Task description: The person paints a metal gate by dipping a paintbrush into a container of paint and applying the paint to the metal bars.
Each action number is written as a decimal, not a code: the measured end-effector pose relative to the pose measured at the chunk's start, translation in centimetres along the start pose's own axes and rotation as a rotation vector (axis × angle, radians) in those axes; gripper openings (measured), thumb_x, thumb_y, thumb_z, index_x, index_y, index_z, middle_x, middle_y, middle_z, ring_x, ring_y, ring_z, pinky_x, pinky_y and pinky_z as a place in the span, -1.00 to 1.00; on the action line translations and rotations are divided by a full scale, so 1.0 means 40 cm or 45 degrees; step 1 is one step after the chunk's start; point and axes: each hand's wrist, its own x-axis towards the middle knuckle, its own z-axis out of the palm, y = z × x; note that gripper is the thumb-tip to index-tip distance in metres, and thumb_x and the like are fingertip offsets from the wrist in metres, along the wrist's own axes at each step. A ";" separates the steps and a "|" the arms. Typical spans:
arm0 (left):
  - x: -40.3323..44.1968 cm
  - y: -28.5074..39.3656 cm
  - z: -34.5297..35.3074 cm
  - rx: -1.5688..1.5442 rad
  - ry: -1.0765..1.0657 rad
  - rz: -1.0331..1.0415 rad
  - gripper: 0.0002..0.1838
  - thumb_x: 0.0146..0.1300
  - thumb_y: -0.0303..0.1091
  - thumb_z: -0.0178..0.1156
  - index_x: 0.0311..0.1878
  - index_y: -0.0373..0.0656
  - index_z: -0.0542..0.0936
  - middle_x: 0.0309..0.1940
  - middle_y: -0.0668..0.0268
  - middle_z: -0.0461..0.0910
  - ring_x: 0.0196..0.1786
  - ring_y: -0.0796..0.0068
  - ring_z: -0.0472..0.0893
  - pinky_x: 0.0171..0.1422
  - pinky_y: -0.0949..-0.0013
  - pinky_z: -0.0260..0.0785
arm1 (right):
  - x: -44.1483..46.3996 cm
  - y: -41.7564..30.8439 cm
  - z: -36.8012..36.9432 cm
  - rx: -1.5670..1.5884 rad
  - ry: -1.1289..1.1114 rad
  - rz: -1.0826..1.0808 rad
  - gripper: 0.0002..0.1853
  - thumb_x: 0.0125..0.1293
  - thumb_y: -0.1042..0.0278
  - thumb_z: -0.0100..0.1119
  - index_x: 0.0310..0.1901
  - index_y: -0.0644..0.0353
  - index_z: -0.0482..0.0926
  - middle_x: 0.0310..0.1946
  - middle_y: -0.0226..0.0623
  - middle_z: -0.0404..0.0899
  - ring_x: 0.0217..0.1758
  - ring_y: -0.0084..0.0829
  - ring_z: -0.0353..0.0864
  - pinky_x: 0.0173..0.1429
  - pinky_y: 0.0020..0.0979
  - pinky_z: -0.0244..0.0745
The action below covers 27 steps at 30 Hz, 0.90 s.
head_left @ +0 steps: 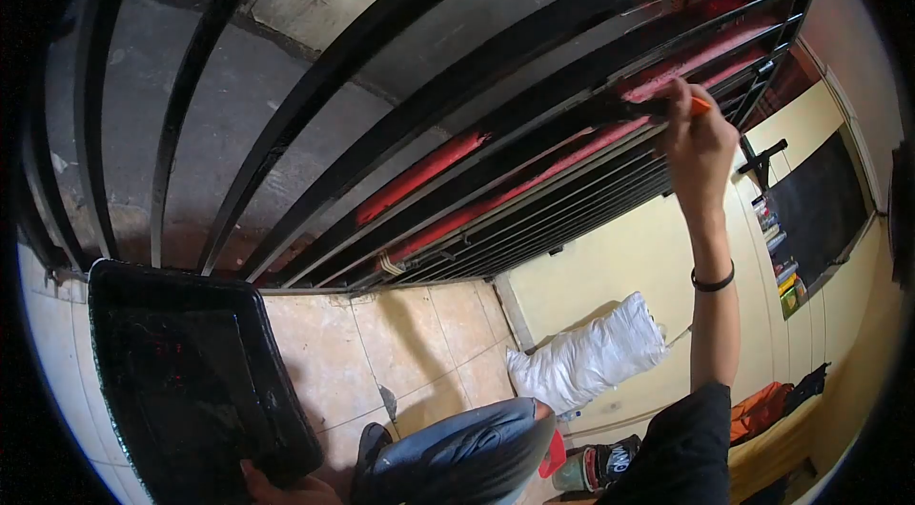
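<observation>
My right hand (pixel 703 148), with a dark band on its wrist, is closed round a paintbrush (pixel 701 106) with an orange handle. The brush's dark head reaches left against the metal bars (pixel 515 38) of a tall grille. Many bars are glossy black, while several show red stretches (pixel 419 179). At the lower left, my left hand (pixel 286 488) grips the near rim of a black tray (pixel 269 353), its thumb over the edge. Dark, shiny liquid seems to lie in the tray. The fingers beneath it are hidden.
A stuffed white sack (pixel 591 351) lies against the cream wall (pixel 610 262). My bent leg in jeans (pixel 457 453) is above the tiled floor (pixel 419 333). A bucket (pixel 572 474) stands near my right arm, and shelf items (pixel 786 286) are at the right.
</observation>
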 end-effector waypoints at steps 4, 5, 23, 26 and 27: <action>0.057 0.037 -0.050 0.338 -0.253 0.204 -0.50 0.35 -0.36 0.24 0.27 -0.45 0.44 0.06 -0.13 0.59 0.01 -0.13 0.61 0.25 -0.13 0.47 | 0.042 0.029 -0.017 -0.313 0.227 -0.265 -0.76 0.62 0.27 0.19 -0.09 0.26 0.73 -0.65 -0.26 0.54 -0.57 -0.58 0.61 -0.48 -0.46 0.42; 0.032 0.019 -0.039 0.238 -0.182 0.156 -0.51 0.33 -0.37 0.23 0.25 -0.45 0.46 0.05 -0.14 0.59 0.01 -0.13 0.61 0.26 -0.14 0.45 | 0.044 -0.002 -0.039 -0.486 0.196 -0.166 -0.84 0.58 0.33 0.22 -0.09 0.23 0.70 -0.55 -0.22 0.62 -0.52 -0.46 0.69 -0.45 -0.40 0.49; 0.129 0.080 -0.069 -0.132 -0.077 -0.018 -0.69 0.52 -0.35 0.10 0.07 -0.47 0.56 -0.16 -0.17 0.65 -0.23 -0.12 0.65 -0.08 -0.03 0.59 | 0.081 0.038 -0.013 -0.246 0.278 -0.104 -0.65 0.64 0.18 0.15 -0.13 0.33 0.73 -0.61 -0.16 0.63 -0.59 -0.50 0.63 -0.48 -0.41 0.46; 0.116 0.084 -0.058 -0.306 -0.071 -0.239 -0.63 0.57 -0.28 0.00 -0.05 -0.47 0.61 -0.20 -0.17 0.67 -0.24 -0.09 0.66 -0.10 -0.03 0.61 | 0.090 0.062 0.002 -0.371 0.242 -0.216 -0.63 0.62 0.14 0.17 -0.14 0.34 0.72 -0.62 -0.13 0.61 -0.61 -0.41 0.61 -0.47 -0.36 0.48; 0.127 0.090 -0.066 -0.302 -0.072 -0.240 -0.63 0.57 -0.28 0.00 -0.05 -0.47 0.61 -0.20 -0.17 0.67 -0.24 -0.09 0.66 -0.10 -0.03 0.61 | 0.102 0.051 -0.009 -0.419 0.305 -0.198 -0.64 0.62 0.14 0.17 -0.15 0.33 0.72 -0.63 -0.13 0.60 -0.61 -0.39 0.62 -0.48 -0.35 0.48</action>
